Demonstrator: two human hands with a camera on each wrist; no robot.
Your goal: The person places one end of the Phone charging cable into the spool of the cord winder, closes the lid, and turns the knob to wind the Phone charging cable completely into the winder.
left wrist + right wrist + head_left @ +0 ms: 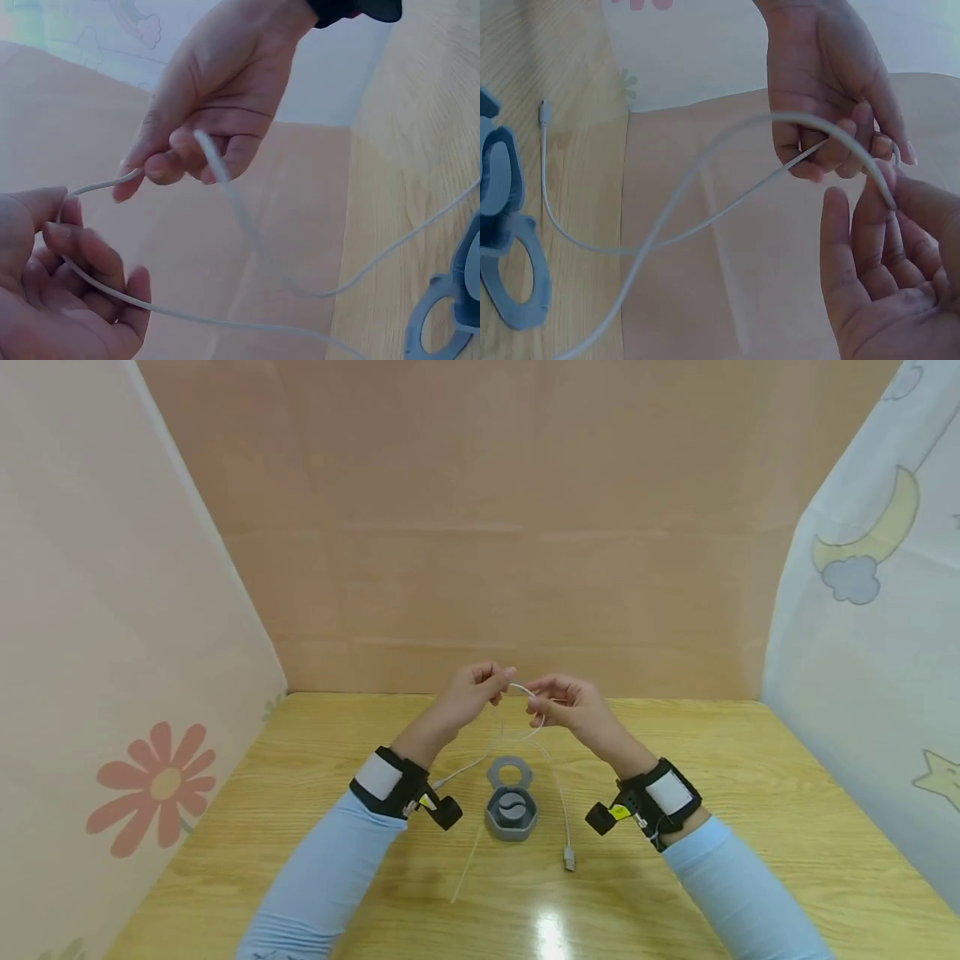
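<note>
Head view: left hand [474, 687] and right hand [564, 702], raised above the wooden bench [750, 827], close together, each pinching the same thin white cable [557, 777] at its upper bend. Cable hangs from the hands in two strands; one ends in a plug [569, 858] lying on the bench, the other trails to a loose end toward the near edge. Grey case [511, 812], open, ring-shaped lid [509, 772] lying behind it, stands on the bench below the hands, between the two strands. Black wrist bands and light blue sleeves on both arms.

Left wrist view: right hand [217, 97] with fingers curled round the cable [247, 225]; left hand [60, 292] in the near corner, fingers bent, cable running across the fingertips. Grey lid [442, 315] at the right edge.

Right wrist view: left hand [832, 90] gripping the cable [705, 161] between thumb and curled fingers; right hand [885, 262] nipping the cable's arc at its fingertips. Case [499, 187] and lid [521, 277] at left on the bench.
</note>
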